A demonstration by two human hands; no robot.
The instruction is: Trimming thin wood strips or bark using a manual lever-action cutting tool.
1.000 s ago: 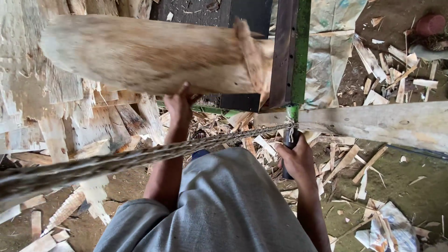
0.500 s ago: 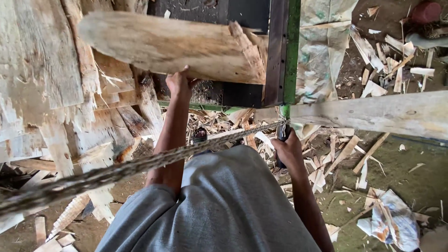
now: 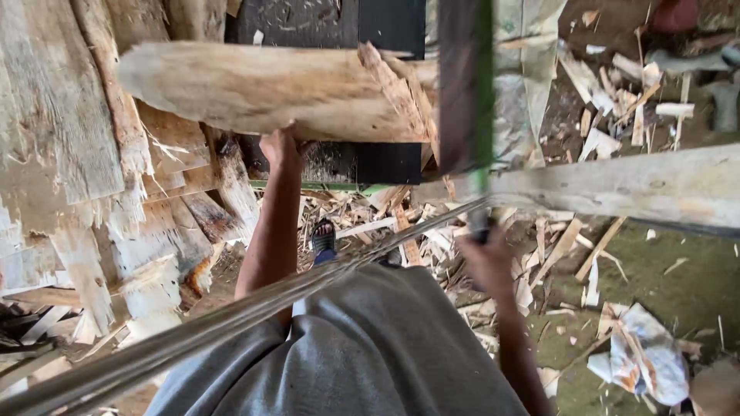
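**Log held at saw frame, both hands engaged**

While the left hand (image 3: 279, 148) presses up against the underside of the pale log (image 3: 262, 88), its fingers curl onto the wood, and the thumb side faces the person. The log lies crosswise directly above those fingers, its splintered end (image 3: 397, 81) reaching toward the dark upright frame bar (image 3: 456, 85) with a green edge, well to the right of the fingertips. Whether the log touches the bar cannot be told.

The right hand (image 3: 487, 258) appears blurred; its fingers are wrapped around a dark handle (image 3: 479, 227) that rises just above the knuckles toward the green-edged bar. How tight the grip is cannot be read through the blur.

A twisted rope (image 3: 231, 316), also blurred, runs diagonally from lower left up to the handle, ending just above the right fingers and passing below the left forearm.

A horizontal weathered plank (image 3: 617, 189) extends rightward from beside the bar, above and right of the right hand. Rough split slabs (image 3: 69, 139) stack to the left of the left fingers. Wood chips and offcuts (image 3: 385, 223) litter the ground between the two hands. A sandalled foot (image 3: 324, 239) shows below the left wrist. Grey fabric (image 3: 362, 347) fills the lower view beneath both arms.
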